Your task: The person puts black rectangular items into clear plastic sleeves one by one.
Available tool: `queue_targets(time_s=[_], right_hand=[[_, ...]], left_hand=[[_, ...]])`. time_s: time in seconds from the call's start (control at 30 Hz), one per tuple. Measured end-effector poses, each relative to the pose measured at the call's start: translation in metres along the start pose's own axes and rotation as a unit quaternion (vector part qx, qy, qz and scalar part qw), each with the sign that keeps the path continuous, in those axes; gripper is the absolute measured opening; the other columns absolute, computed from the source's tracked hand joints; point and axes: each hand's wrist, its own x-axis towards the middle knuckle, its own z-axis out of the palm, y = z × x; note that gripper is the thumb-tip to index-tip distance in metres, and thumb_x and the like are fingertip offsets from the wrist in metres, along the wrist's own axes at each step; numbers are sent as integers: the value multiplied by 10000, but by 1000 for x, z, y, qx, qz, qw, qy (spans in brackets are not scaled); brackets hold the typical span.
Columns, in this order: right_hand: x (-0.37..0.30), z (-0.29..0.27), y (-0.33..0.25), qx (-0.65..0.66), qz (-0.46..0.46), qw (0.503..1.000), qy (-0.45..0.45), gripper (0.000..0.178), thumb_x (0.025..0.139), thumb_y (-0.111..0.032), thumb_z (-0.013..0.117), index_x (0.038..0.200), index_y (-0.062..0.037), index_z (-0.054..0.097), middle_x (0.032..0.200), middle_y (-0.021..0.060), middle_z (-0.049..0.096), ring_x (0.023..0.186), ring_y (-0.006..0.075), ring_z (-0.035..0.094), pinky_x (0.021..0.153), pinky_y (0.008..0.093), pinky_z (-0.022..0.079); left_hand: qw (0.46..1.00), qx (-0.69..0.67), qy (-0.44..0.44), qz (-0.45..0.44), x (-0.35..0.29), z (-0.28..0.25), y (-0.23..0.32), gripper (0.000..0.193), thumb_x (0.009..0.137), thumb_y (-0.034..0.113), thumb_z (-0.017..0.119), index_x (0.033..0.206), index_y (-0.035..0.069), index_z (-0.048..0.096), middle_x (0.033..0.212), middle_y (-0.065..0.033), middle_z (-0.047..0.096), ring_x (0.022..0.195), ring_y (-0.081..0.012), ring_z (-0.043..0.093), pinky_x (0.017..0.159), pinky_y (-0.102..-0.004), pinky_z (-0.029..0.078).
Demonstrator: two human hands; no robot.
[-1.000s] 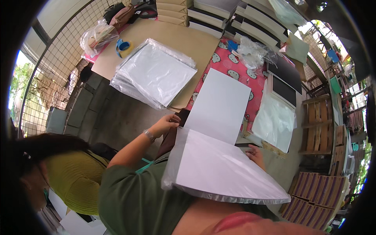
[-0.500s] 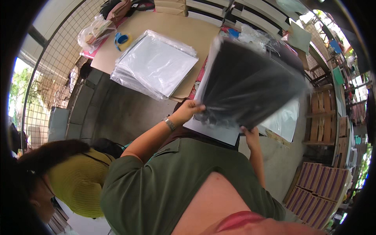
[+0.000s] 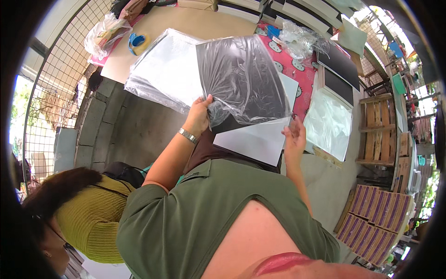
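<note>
Pink sheeting (image 3: 304,69) printed with white cartoon cat faces covered the right part of the counter (image 3: 172,17); purple stripes marked the cartons (image 3: 374,228) at lower right, any lettering on them too small to read. The left hand (image 3: 200,115) pinched the gathered clear plastic (image 3: 217,95) over a black sheet (image 3: 253,69), which was held above the counter, overlapping the wrapped white stack (image 3: 162,69) and a bare white sheet (image 3: 255,145). The right hand (image 3: 294,138), fingers loosely parted, was just beside its near right corner; whether they touched cannot be told.
</note>
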Motion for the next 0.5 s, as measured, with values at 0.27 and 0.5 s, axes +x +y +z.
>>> queue_targets(time_s=[0.27,0.5], right_hand=[[69,44,-24,-42,52,977,-203,331,845,-162,611,1153,-59,548,936,61,624,804,117,585,728,240,453],[130,-91,81,-456,4,890,19,461,786,-275,637,1163,-31,536,1157,219,530,1108,362,479,943,411,374]], left_hand=[[963,16,231,139,74,-49,70,174,904,128,512,998,-15,483,943,-119,575,843,-230,587,741,-350,490],[934,19,318,159,106,-102,57,509,872,178,556,1275,-33,330,1231,-224,431,1090,-287,486,911,-395,392]])
